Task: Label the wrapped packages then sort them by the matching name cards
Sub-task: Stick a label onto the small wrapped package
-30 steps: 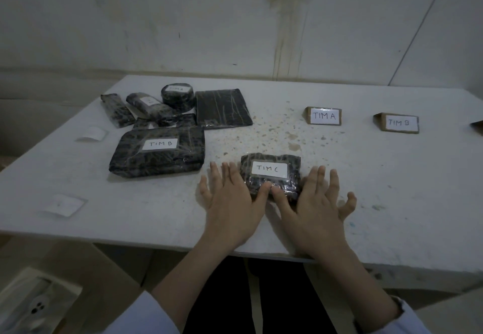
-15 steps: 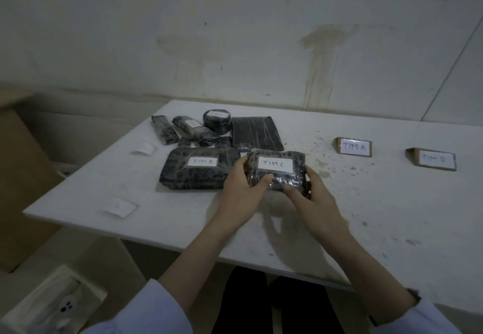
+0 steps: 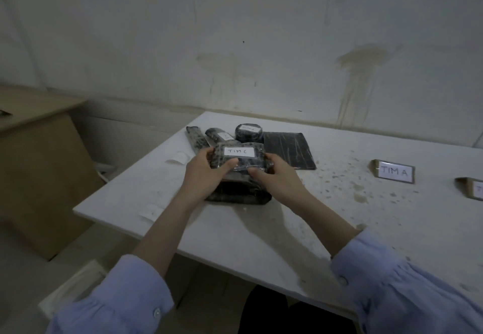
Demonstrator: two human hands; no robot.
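A small dark wrapped package labelled TIM C [image 3: 239, 154] is held between my left hand [image 3: 206, 171] and my right hand [image 3: 277, 177], above the larger dark package [image 3: 237, 195], whose label is hidden. Behind lie a round package with a white label [image 3: 248, 132], a labelled tube-shaped package [image 3: 218, 135], a narrow unlabelled one [image 3: 196, 136] and a flat black package [image 3: 287, 149]. The name card TIM A [image 3: 394, 171] stands at the right. A second card [image 3: 473, 188] is cut off by the frame edge.
The white table [image 3: 261, 229] has brown specks near the middle. Two loose white paper slips [image 3: 179, 157] [image 3: 150, 212] lie near its left edge. A brown cabinet [image 3: 34, 166] stands to the left, and a white box [image 3: 70, 289] sits on the floor below.
Both hands took hold of the TIM C package, lifted it off the table and carried it left and away, over the larger package. The view swung left.
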